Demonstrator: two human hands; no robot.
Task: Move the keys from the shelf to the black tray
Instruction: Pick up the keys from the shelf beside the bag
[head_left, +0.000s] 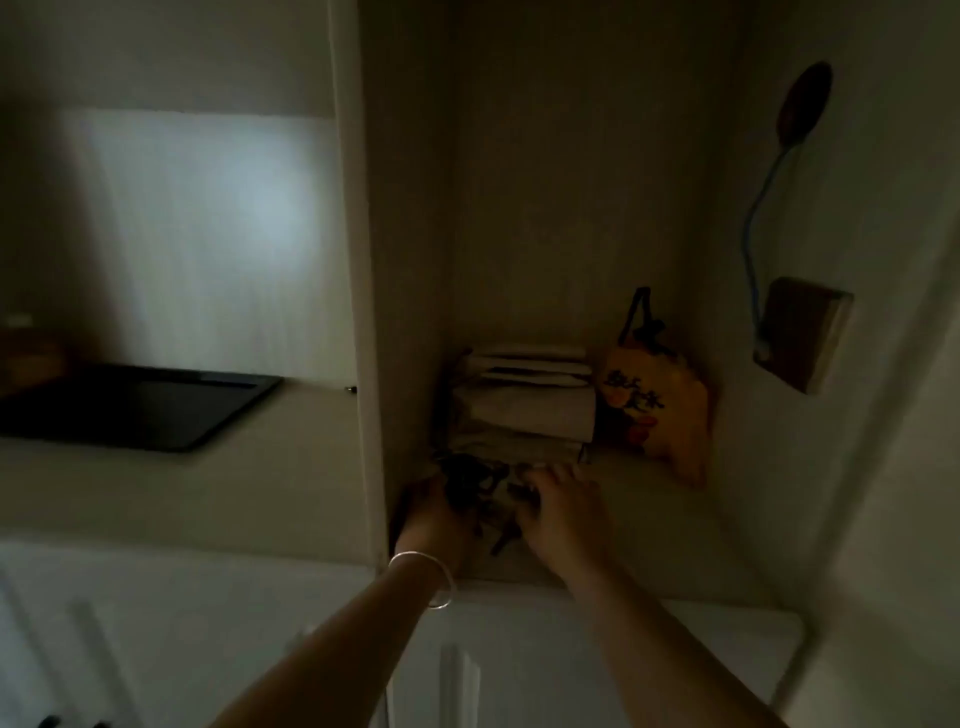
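Observation:
A dark bunch of keys (480, 486) lies on the pale shelf (634, 525) in a dim alcove, in front of a stack of folded papers. My left hand (441, 512), with a silver bangle on its wrist, curls around the left side of the bunch. My right hand (563, 512) rests palm down on the right side of the keys, its fingertips on them. The black tray (130, 410) sits on the counter to the left, beyond a vertical partition. The picture is dark and blurred, so how firm each grip is stays unclear.
A vertical white partition (363, 312) separates the alcove from the counter. A stack of papers (524, 400) and a yellow patterned bag (660, 410) sit at the shelf's back. A wall box with a blue cable (800, 332) hangs on the right wall.

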